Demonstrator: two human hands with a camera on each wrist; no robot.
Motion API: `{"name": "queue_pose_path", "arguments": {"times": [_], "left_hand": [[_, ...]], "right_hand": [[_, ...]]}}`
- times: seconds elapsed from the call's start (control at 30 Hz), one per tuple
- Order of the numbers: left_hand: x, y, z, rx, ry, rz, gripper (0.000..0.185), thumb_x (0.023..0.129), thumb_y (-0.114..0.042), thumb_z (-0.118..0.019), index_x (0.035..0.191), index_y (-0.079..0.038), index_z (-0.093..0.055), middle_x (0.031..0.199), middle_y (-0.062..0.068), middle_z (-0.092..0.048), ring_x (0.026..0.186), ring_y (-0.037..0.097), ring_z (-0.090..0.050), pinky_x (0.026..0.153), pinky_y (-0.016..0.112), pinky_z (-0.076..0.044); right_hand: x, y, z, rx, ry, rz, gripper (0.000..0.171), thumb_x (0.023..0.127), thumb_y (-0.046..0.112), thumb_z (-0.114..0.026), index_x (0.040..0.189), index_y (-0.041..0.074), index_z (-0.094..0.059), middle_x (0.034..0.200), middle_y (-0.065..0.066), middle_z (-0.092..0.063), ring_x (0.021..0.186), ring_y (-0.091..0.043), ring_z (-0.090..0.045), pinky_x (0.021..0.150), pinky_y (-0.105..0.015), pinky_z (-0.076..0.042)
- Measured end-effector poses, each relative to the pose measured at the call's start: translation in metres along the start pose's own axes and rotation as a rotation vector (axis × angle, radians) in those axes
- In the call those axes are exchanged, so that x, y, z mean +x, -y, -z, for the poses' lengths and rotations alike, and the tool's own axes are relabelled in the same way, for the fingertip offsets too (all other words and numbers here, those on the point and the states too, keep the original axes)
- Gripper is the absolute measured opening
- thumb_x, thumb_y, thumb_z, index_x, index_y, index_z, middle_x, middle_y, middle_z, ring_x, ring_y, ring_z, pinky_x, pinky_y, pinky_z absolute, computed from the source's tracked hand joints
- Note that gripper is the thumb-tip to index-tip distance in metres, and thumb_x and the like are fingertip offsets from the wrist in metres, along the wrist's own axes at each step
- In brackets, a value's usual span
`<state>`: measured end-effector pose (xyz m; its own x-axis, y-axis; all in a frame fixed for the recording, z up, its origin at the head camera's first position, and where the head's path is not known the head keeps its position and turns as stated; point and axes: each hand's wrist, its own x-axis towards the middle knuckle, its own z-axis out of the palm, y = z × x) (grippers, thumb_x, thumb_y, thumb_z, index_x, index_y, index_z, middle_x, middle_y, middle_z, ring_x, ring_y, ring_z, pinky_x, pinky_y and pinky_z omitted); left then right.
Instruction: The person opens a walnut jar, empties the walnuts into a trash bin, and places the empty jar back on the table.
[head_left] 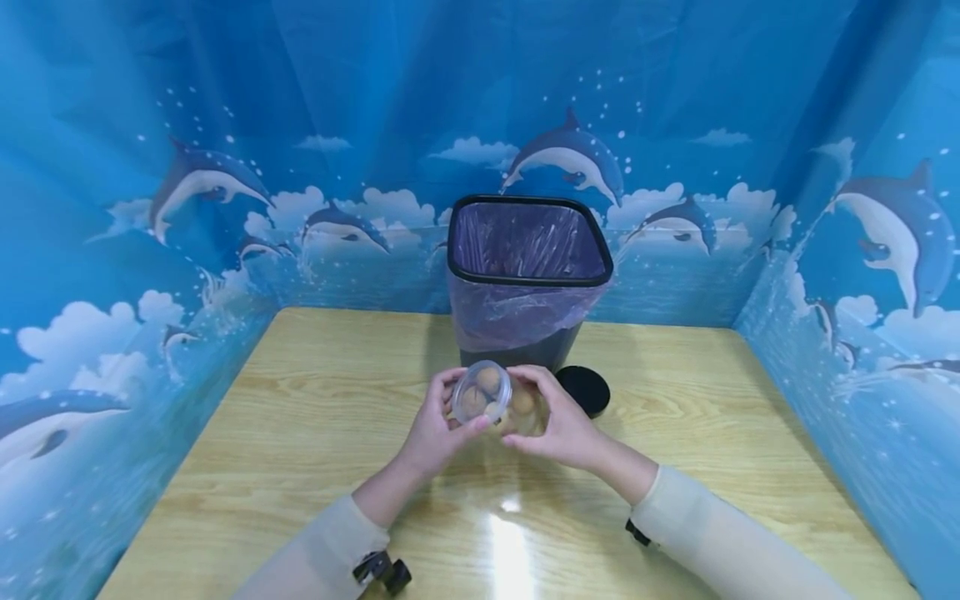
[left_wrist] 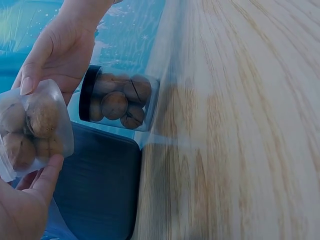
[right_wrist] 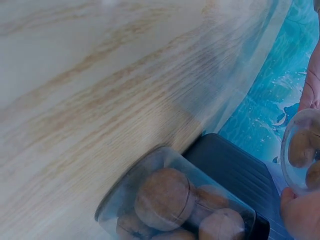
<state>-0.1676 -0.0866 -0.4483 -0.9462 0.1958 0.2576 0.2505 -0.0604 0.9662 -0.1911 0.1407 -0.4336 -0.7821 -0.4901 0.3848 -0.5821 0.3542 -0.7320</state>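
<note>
Just above the table in the head view, both hands hold a small clear jar of walnuts (head_left: 497, 400) tilted on its side. My left hand (head_left: 431, 429) grips its round clear end, which faces up toward me. My right hand (head_left: 566, 421) wraps around the jar's body. The left wrist view shows the same jar (left_wrist: 30, 130) pinched between my left thumb (left_wrist: 35, 190) and the other hand's fingers (left_wrist: 55, 55). A second jar of walnuts with a black lid (head_left: 585, 388) (left_wrist: 117, 97) (right_wrist: 175, 205) stands on the table just right of the hands.
A black bin (head_left: 525, 250) (left_wrist: 100, 185) (right_wrist: 240, 170) lined with a purple bag stands on the wooden table (head_left: 300, 433) right behind the hands. Blue dolphin-print curtains (head_left: 150, 208) close in the table on three sides.
</note>
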Motion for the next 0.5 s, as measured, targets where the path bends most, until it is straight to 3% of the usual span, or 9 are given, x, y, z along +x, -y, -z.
{"name": "queue_pose_path", "arguments": {"times": [0.23, 0.5], "left_hand": [[0.000, -0.002, -0.001, -0.050, 0.027, -0.017, 0.079, 0.084, -0.018, -0.080, 0.144, 0.001, -0.032, 0.143, 0.026, -0.046, 0.126, 0.042, -0.051, 0.092, 0.038, -0.054], [0.000, -0.003, 0.001, -0.079, 0.080, -0.001, 0.082, 0.084, -0.021, -0.080, 0.145, 0.001, -0.030, 0.142, 0.026, -0.046, 0.128, 0.040, -0.049, 0.096, 0.039, -0.052]], "right_hand": [[0.001, 0.031, 0.006, 0.006, -0.027, 0.034, 0.081, 0.068, 0.002, -0.091, 0.137, -0.002, -0.048, 0.134, -0.012, -0.054, 0.124, -0.028, -0.052, 0.109, -0.034, -0.038], [0.000, 0.041, 0.011, 0.023, -0.048, 0.115, 0.077, 0.066, -0.001, -0.091, 0.132, -0.004, -0.052, 0.130, -0.014, -0.055, 0.121, -0.031, -0.052, 0.108, -0.031, -0.039]]}}
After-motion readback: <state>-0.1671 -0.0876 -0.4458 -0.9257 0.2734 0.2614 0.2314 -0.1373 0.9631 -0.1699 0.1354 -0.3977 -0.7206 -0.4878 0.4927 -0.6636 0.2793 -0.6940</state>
